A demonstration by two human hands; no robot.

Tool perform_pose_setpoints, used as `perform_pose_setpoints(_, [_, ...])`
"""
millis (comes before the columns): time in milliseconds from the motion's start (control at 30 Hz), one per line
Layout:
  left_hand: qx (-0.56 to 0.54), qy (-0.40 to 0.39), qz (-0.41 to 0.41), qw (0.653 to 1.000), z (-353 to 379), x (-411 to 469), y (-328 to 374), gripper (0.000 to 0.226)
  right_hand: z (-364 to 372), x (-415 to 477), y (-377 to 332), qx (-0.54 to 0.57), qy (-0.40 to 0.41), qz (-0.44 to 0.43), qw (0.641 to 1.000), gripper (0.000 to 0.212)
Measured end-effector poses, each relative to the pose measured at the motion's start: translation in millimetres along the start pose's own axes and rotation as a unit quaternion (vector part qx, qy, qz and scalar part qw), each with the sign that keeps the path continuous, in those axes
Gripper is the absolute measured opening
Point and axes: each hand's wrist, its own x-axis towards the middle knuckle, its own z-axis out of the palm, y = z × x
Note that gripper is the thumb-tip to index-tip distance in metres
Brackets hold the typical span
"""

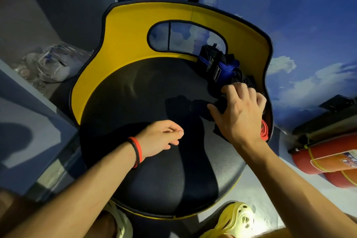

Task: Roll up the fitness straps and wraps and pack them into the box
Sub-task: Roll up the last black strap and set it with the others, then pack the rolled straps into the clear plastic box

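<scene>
My right grip [236, 110] is over the 3 o'clock edge of the round black seat [139, 91]. Its fingers are curled down and its thumb is closed against a loose black strap [219, 107], pinching the fabric. Just beyond my knuckles, at about 2 o'clock, the other pieces are piled against the yellow backrest [125, 31]: a rolled black wrap [207, 60] with a blue stripe and white lettering, a blue roll [225, 69] touching it, and a dark ridged roll [242, 81] behind my fingertips. A red strap [264, 129] lies at the seat's rim near 4 o'clock, beside my right wrist. My left grip [160, 138], wearing a red-and-black wristband [136, 150], hovers over the seat's middle, its fingers loosely curled and holding nothing I can see.
</scene>
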Motion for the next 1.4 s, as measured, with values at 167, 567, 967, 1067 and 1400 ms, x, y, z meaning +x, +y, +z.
perform_pose_setpoints(167, [-0.004, 0.09, 0.031, 0.995, -3, -2, 3, 0.01, -4, 4, -29, 0.146, -0.101, -0.047, 0.983, 0.021])
perform_pose_setpoints(567, [0.021, 0.292, 0.084, 0.953, -92, -82, 35, 0.013, -61, 13, -100, 0.224, -0.139, -0.103, 0.959, 0.012])
perform_pose_setpoints(967, [0.053, 0.521, 0.23, 0.821, -226, -268, 103, 0.016, -200, 70, -305, 0.432, -0.074, -0.197, 0.877, 0.012])
perform_pose_setpoints(1067, [0.173, 0.579, 0.266, 0.75, -253, -317, 122, 0.018, -231, 80, -344, 0.449, -0.077, -0.231, 0.86, 0.019])
perform_pose_setpoints(1400, [0.323, 0.623, 0.037, 0.712, -350, -370, 145, 0.062, -266, 102, -412, 0.46, -0.148, -0.279, 0.83, 0.042])
